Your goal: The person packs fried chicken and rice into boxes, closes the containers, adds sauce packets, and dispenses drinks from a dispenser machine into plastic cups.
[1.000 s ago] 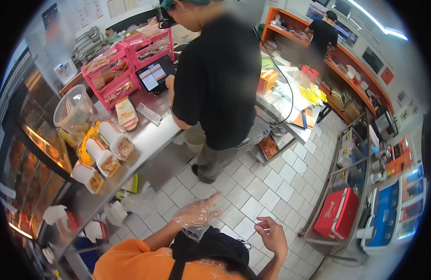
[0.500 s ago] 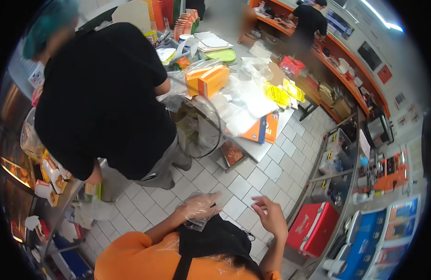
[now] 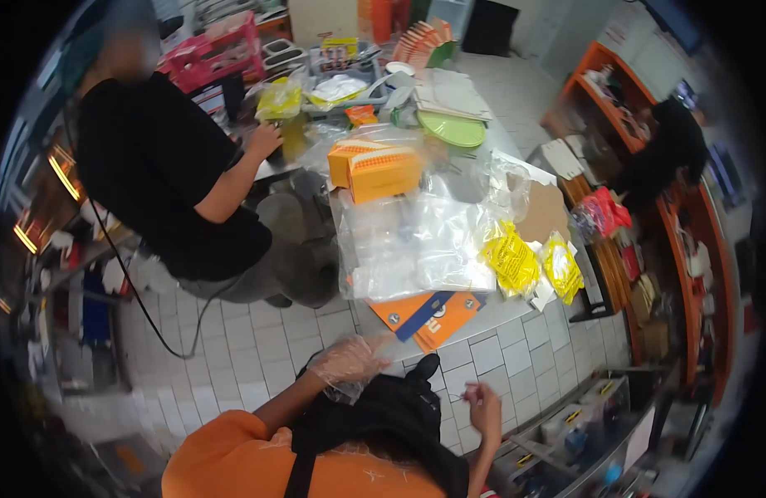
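Observation:
My left hand (image 3: 349,362), in a clear plastic glove, is held over the front of my black apron (image 3: 391,415). Its fingers stretch to the right, slightly blurred, with nothing visible in them. Bare and raised beside the apron on the right, my right hand (image 3: 483,408) has its fingers curled into a pinch. A thin strand shows by its fingertips, but I cannot make out whether it is held. Just ahead, orange and blue printed cardboard (image 3: 428,319) lies at the near edge of a metal table (image 3: 474,325).
Clear plastic bags (image 3: 416,249), orange boxes (image 3: 383,173), yellow packets (image 3: 513,259) and a green lid (image 3: 451,129) cover the table. A co-worker in a black shirt (image 3: 154,174) stands at its left. Another person (image 3: 669,149) is at the orange shelves (image 3: 690,274).
My view has turned, and the table is now closer in front of me. My right hand has drawn lower with its fingers more curled. The near co-worker's arm now reaches onto the table.

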Available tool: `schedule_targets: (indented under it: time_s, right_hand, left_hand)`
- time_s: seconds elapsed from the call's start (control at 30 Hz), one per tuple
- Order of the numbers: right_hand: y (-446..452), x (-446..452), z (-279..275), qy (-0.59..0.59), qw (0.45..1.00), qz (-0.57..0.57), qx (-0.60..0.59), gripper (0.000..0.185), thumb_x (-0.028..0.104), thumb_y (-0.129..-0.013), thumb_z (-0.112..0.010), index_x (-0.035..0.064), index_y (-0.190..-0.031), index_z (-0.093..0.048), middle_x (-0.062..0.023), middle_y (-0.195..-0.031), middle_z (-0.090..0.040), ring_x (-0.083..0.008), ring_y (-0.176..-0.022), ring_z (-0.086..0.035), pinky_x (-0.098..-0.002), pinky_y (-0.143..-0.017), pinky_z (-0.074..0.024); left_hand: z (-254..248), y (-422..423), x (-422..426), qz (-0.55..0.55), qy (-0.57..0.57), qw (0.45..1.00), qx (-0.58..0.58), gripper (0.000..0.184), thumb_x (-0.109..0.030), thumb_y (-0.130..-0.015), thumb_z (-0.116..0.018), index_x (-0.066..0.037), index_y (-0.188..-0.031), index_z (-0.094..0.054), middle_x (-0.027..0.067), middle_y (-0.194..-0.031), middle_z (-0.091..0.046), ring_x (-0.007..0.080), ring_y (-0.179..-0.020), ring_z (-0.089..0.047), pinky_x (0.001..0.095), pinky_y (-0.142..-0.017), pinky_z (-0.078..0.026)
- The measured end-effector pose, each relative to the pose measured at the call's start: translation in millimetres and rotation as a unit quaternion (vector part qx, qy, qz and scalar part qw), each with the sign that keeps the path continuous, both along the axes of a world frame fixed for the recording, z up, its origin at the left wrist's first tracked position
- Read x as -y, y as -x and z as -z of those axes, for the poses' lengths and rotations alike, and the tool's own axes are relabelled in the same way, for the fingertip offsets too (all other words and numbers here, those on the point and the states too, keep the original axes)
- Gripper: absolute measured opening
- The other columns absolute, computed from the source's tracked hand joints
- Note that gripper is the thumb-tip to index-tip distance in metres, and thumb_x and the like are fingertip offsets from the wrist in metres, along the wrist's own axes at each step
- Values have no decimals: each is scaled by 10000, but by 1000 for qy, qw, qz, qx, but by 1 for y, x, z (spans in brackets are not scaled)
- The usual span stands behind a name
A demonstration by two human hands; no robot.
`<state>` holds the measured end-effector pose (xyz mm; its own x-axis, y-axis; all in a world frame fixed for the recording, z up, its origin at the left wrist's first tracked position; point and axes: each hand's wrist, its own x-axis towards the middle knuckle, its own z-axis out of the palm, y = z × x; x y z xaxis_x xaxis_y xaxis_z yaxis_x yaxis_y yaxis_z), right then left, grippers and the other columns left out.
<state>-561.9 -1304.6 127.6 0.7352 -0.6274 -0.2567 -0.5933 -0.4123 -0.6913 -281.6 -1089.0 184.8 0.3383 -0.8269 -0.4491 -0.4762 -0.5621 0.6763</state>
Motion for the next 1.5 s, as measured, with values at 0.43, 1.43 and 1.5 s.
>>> schedule_targets:
  time_s: [0.43, 1.43, 1.5]
  right_hand:
    - [-234, 185, -80, -95, 921, -275, 260, 187, 125, -974, -605, 10, -1116, -646, -105, -947, -724, -199, -927, -705, -320, -808, -535]
    - [-577, 231, -176, 129, 747, -401, 514, 160, 216, -881, -666, 66, -875, -722, -129, -821, -669, -360, -819, -623, -472, -720, -488]
    - [-497, 233, -186, 156, 726, -403, 535, 148, 197, -897, -645, 62, -888, -707, -135, -861, -673, -357, -803, -638, -467, -698, -496]
  left_hand:
    - [16, 133, 17, -341, 6, 938, -57, 555, -372, -969, -579, -44, -1399, -455, 229, -1036, -695, 398, -993, -672, 443, -879, -516]
    - [52, 235, 191, -732, 28, 678, -60, 398, -334, -991, -549, -114, -1323, -548, 143, -1314, -553, 318, -1106, -635, 405, -943, -519]
    - [-4, 129, 228, -684, 316, 651, -94, 600, -478, -1053, -366, -56, -1479, -390, 151, -1340, -536, 263, -1245, -532, 429, -1060, -426]
